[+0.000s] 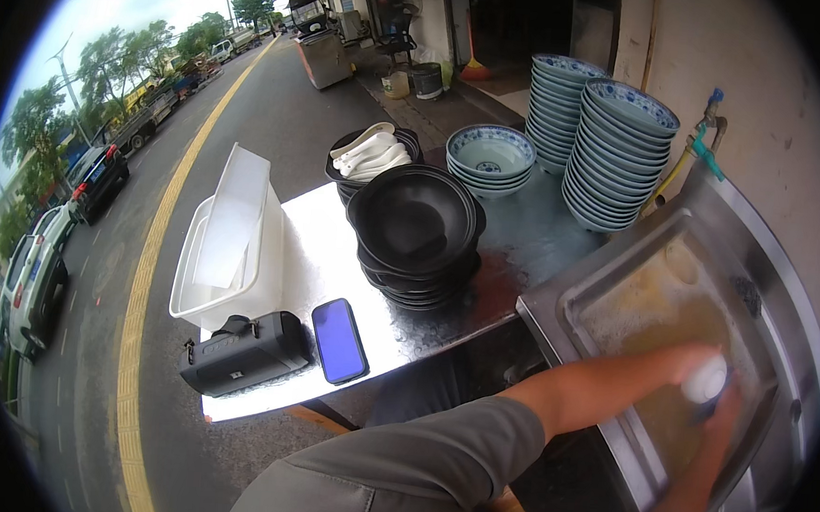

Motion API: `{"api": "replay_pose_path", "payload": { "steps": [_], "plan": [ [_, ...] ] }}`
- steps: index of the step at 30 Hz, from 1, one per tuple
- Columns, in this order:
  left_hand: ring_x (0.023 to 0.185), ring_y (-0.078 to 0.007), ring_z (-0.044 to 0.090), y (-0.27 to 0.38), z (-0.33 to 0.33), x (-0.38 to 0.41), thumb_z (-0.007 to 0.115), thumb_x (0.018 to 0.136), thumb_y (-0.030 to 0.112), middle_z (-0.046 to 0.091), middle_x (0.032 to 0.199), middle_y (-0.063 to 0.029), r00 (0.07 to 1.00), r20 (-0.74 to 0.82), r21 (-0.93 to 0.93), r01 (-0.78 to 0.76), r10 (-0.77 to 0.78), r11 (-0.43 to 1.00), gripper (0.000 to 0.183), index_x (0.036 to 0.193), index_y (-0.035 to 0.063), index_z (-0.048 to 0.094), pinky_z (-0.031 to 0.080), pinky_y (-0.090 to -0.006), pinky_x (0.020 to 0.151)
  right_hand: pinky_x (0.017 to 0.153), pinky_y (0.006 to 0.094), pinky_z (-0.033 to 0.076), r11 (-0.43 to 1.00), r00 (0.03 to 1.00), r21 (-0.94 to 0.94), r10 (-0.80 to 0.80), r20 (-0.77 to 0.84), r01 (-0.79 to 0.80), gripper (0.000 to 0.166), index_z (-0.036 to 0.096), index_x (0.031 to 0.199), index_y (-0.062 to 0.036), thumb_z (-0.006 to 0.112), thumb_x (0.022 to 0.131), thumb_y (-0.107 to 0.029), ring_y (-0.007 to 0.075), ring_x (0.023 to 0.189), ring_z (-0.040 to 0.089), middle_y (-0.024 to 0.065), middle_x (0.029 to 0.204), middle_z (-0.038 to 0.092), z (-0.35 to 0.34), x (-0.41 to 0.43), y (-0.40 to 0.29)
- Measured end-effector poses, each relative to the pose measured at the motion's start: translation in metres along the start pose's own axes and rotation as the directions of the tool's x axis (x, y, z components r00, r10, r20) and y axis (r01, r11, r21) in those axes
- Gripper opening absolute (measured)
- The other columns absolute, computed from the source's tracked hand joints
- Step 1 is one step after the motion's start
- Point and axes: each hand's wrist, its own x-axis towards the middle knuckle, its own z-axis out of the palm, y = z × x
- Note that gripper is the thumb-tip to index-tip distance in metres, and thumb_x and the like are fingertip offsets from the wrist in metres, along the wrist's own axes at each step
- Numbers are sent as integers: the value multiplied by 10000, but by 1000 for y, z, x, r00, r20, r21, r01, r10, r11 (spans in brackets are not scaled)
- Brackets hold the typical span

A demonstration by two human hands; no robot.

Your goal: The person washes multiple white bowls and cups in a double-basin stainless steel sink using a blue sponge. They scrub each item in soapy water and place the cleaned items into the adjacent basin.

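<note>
Over the murky water of a stainless steel sink (625, 427), my left hand (696, 359) grips a small white round dish (705, 380), blurred by motion. My right hand (726, 409) is at the dish's lower right side and appears to hold it too. Something dark shows just beneath the dish; what it is cannot be made out. Brownish water with foam fills the basin, and a pale round shape (681, 262) shows near its far end. A dark scouring pad (747, 296) appears on the right side of the basin.
Left of the sink, a metal table (305, 242) bears stacked black bowls (412, 221), white spoons (372, 156), blue-patterned bowls (616, 163), a white plastic bin (227, 245), a portable speaker (245, 355) and a phone (340, 341). A tap (710, 126) is on the wall.
</note>
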Motion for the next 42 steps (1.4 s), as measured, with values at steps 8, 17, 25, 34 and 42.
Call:
{"api": "replay_pose_path", "payload": {
  "steps": [8,17,25,34,42],
  "plan": [
    [894,-296,684,8,-17,12,416,1036,416,649,1132,-148,903,-428,-119,-105,45,987,408,1136,71,610,549,-491,727,845,481,477,-6,807,-856,-330,489,516,291,592,1121,-48,609,907,-246,366,947,629,205,1062,648,-5,-10,50],
    [945,-305,653,26,13,-24,465,976,169,649,1061,-205,773,-439,560,-163,458,812,274,1136,8,618,517,-444,764,960,372,424,775,838,-323,-524,154,543,348,519,1234,-29,459,1063,-327,251,1048,568,138,1090,605,81,-80,-60],
    [741,-168,588,41,46,-56,499,970,153,613,821,-75,970,-108,321,-172,216,931,179,911,52,636,458,-386,579,976,387,443,876,920,-303,-393,4,375,468,494,1317,-19,482,1048,-402,260,1114,579,150,1253,583,55,-45,-47],
    [913,-218,652,20,12,-12,500,1001,234,642,1013,-79,958,-35,-187,-285,284,940,195,1133,110,575,546,-388,677,959,372,475,979,982,203,-47,183,9,527,461,1391,-113,590,994,-433,200,1169,573,80,1317,571,38,-52,-50],
    [966,-259,652,26,15,-15,473,1003,245,640,1091,-127,968,-213,-34,-146,136,989,281,1201,60,546,545,-456,759,809,414,500,394,896,-848,-404,186,354,316,637,1056,-35,702,897,-301,245,913,640,136,996,666,-13,7,17]
  ]
}}
